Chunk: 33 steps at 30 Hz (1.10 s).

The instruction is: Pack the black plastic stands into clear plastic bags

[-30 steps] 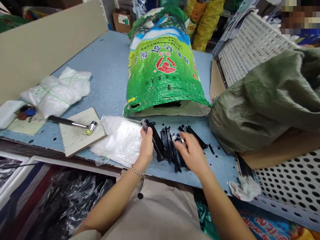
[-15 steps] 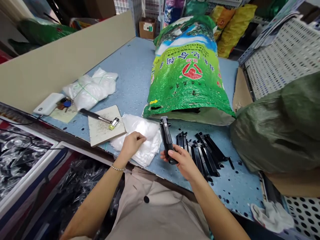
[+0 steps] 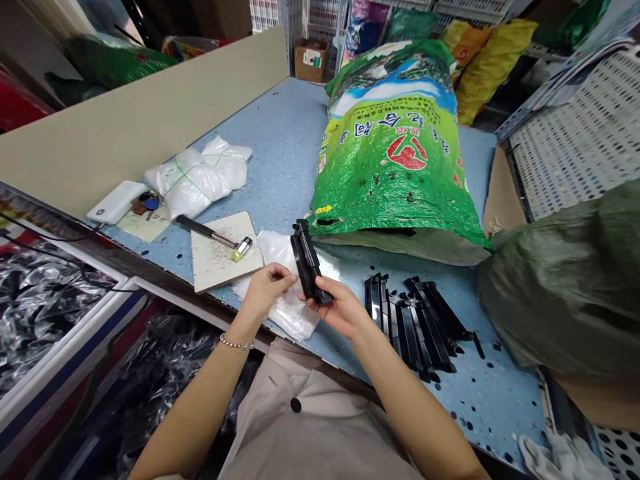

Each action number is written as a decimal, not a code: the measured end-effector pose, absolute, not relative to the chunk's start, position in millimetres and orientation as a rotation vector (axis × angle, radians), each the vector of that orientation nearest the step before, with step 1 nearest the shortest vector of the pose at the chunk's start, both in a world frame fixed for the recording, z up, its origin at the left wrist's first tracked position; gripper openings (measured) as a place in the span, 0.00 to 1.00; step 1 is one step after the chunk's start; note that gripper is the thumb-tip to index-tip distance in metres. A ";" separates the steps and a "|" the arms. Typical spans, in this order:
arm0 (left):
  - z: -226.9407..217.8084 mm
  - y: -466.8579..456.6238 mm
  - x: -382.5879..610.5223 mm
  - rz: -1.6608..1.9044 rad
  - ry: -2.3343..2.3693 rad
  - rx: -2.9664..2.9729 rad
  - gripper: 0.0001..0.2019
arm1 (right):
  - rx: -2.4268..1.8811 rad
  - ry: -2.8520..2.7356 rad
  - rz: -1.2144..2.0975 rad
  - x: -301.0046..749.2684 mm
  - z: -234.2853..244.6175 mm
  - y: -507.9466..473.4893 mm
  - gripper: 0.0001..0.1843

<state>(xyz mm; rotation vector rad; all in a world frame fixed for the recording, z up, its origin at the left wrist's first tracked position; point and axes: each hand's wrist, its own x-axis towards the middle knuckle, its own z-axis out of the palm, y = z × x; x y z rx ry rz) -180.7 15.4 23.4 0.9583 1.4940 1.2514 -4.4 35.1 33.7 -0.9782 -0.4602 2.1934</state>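
The right hand (image 3: 340,308) is closed around the lower end of a black moulded plastic piece (image 3: 305,257), thumb and fingers wrapped across it, and the piece stands tilted up out of that grip. The left hand (image 3: 265,291) is half curled, its fingertips (image 3: 290,275) reaching toward the piece from the left; from the head view, I cannot tell whether they touch it or only sit just beside it.

A white plastic bag (image 3: 293,313) lies directly under both hands on the blue speckled table (image 3: 280,133). To the right of the grip, a pile of about 10 similar black pieces (image 3: 415,323) lies flat on the table, near but not touching. Beyond the grip, a green woven sack (image 3: 395,153) lies along the table, its open end just past the top of the held piece.

Left of the grip, a mallet (image 3: 213,235) with a yellow-tipped head rests on a dusty square board (image 3: 225,257). Further left are a bundle of white bags (image 3: 195,180) tied with green string, a white power bank (image 3: 115,202) and keys (image 3: 149,203). Well to the right of the grip sits a bulging olive sack (image 3: 560,287). A bead bracelet (image 3: 236,345) circles the left wrist.
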 end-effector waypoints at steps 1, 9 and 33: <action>25.0 13.1 -183.8 1.323 1.570 1.059 0.08 | -1.008 -0.444 2.156 -7.6 30.4 37.6 0.14; 24.3 10.8 -205.1 0.993 1.802 1.797 0.20 | -0.961 -0.647 2.153 18.9 40.3 10.4 0.21; 71.5 -72.6 -164.6 0.655 1.137 2.167 0.37 | -1.148 -1.689 1.800 12.2 61.8 -28.2 0.24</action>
